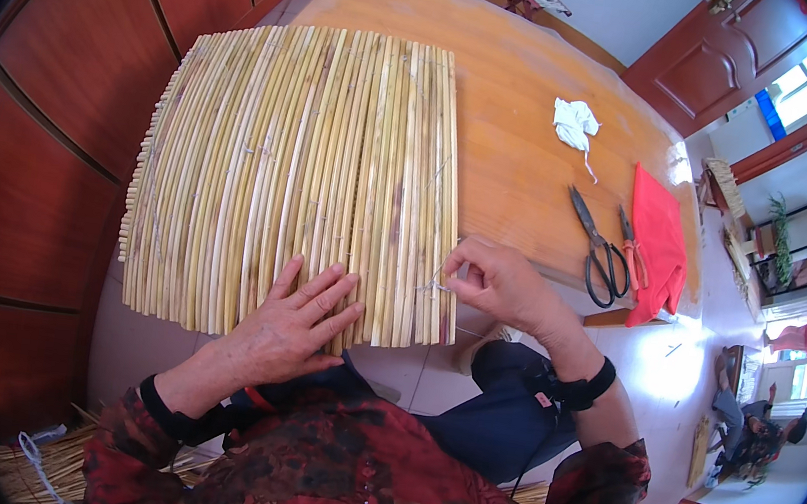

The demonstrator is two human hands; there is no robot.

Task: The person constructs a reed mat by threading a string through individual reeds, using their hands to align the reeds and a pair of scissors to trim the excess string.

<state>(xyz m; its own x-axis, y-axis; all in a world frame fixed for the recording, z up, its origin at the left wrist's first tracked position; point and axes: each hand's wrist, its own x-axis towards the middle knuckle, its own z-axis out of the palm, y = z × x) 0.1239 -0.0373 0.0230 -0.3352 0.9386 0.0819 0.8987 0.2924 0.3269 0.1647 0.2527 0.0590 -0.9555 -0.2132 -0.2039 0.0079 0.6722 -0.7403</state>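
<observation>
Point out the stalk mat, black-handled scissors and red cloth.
Stalk mat (277, 176): head view, on the stalks near its middle.
Black-handled scissors (596, 238): head view, at the pivot between blades and handles.
Red cloth (659, 248): head view, on the middle of its folded body.

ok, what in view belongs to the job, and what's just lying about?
Job:
- stick mat, left hand flat on it
- thread by the right hand
- probably scissors, unheld

Lying about, it seems:
- red cloth
- white bundle
</observation>
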